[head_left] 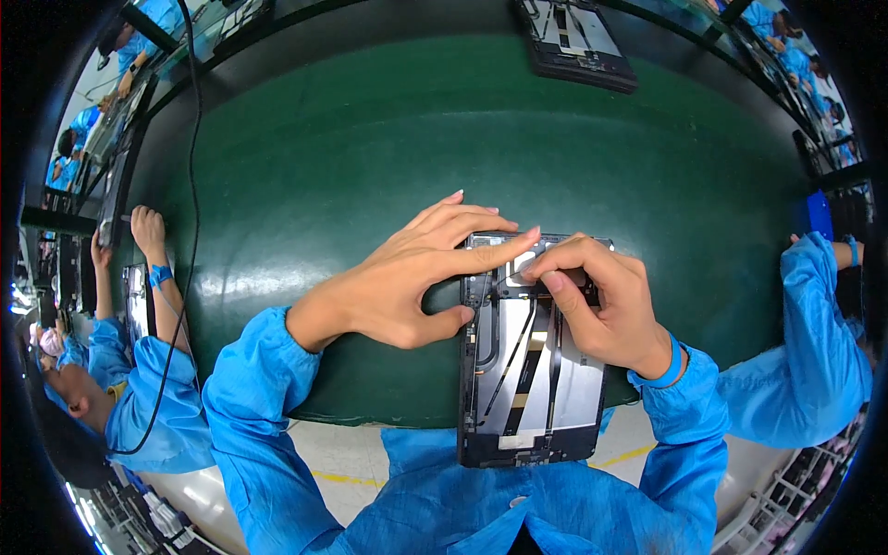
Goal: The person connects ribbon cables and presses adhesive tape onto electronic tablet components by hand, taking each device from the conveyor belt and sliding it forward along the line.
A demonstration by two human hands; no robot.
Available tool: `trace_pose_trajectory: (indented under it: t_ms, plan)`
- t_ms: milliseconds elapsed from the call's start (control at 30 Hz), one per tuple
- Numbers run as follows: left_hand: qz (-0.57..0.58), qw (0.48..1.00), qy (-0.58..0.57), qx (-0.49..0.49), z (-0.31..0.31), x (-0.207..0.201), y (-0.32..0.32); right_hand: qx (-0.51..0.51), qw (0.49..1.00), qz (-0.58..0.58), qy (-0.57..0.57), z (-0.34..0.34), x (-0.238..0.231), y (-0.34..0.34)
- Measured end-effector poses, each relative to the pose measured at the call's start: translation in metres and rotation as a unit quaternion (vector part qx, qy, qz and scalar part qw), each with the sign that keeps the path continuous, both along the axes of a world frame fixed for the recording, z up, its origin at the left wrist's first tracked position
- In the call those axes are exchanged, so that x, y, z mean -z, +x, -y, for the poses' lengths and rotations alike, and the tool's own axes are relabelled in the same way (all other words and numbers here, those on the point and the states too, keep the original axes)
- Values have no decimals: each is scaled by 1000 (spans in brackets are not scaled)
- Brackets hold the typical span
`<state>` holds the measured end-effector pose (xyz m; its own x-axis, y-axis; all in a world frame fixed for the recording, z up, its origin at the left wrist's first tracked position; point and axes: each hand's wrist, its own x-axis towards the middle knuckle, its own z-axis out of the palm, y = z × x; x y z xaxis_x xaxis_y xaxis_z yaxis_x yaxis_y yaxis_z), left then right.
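Observation:
An opened tablet (577, 407) lies at the table's near edge, its lower end reaching over it toward me. Dark ribbon cables (555, 370) run down its silvery inside, within a black frame. My left hand (407, 268) rests at its upper left, fingers stretched out and spread, thumb against the left edge and index finger across the top part. Over the upper right part, my right hand (606, 296) is closed in a pinch. A thin dark strand shows by its fingertips; whether they grip it is hidden.
A second opened tablet (583, 46) lies at the table's far side. The green mat (370, 148) covers the table. A black cable (192, 185) hangs down at the left. Co-workers in blue sit on both sides, with a sleeve (800, 351) close at right.

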<state>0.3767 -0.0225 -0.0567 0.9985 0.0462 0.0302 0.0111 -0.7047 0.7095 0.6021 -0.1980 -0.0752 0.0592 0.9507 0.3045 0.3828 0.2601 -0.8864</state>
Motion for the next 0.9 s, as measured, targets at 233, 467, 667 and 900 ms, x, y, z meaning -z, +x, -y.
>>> trace_pose_trajectory:
  t_ms: [233,467,667,900]
  plan:
    - [1,1000,-25,9,-2,4,-2,-2,1000,7,-2,1,-1,-1]
    - [-5,1000,-4,14,0,2,-3,-3,1000,21,12,0,0,-1]
    - [-8,1000,-11,4,4,0,-1,3,1000,13,7,1,-2,-1]
    - [10,1000,5,-5,7,5,-3,15,998,61,18,-2,-8,-2]
